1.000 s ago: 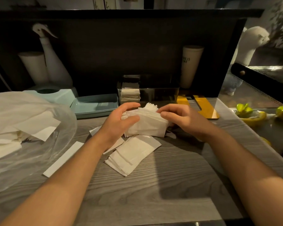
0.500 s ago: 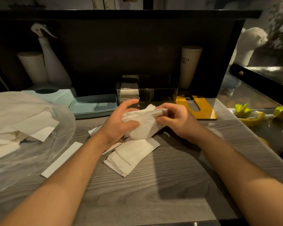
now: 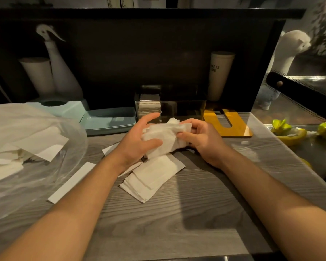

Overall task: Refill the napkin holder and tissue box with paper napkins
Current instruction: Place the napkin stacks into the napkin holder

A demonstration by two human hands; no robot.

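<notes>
A bundle of white paper napkins (image 3: 164,137) is held above the grey wooden counter (image 3: 177,213). My left hand (image 3: 137,142) grips its left side, thumb across the front. My right hand (image 3: 199,138) pinches its right end with curled fingers. Below the bundle, a fanned stack of napkins (image 3: 151,178) lies on the counter. Behind my hands stands a clear napkin holder (image 3: 183,108) with a few napkins at its left end. At the back left sit a pale blue tissue box (image 3: 64,108) and its pale blue lid (image 3: 109,119).
A clear plastic bag (image 3: 26,151) holding more napkins fills the left side. Loose paper strips (image 3: 72,182) lie beside it. A yellow board (image 3: 228,123), a cup (image 3: 220,74) and a spray bottle (image 3: 58,68) stand at the back. Lemon and lime pieces (image 3: 294,132) lie on a metal tray at the right.
The napkin bundle has been lifted slightly and squeezed narrower between both hands. My right hand has curled more tightly round its end.
</notes>
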